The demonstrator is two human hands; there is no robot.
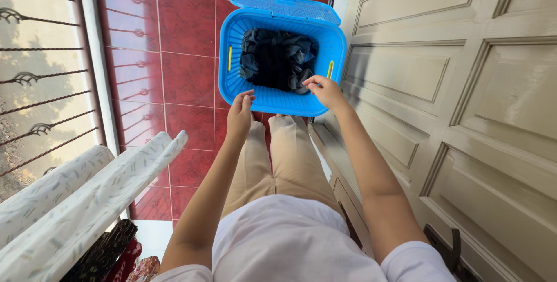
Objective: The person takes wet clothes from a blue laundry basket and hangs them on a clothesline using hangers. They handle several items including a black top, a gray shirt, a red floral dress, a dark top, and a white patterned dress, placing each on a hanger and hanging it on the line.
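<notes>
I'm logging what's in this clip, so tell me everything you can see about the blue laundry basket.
The blue laundry basket looks like plastic, squarish with rounded corners, and stands upright on the red tiled floor beside a cream panelled door. Its perforated lid is flipped open at the far side. Yellow handles mark two sides. Dark clothes fill it. The left hand touches the near rim; the right hand reaches inside.

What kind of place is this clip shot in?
Probably a home porch or balcony by an entrance: red floor tiles, a panelled door, and a metal railing open to daylight. Both hands grip a blue laundry basket of dark clothes.
</notes>
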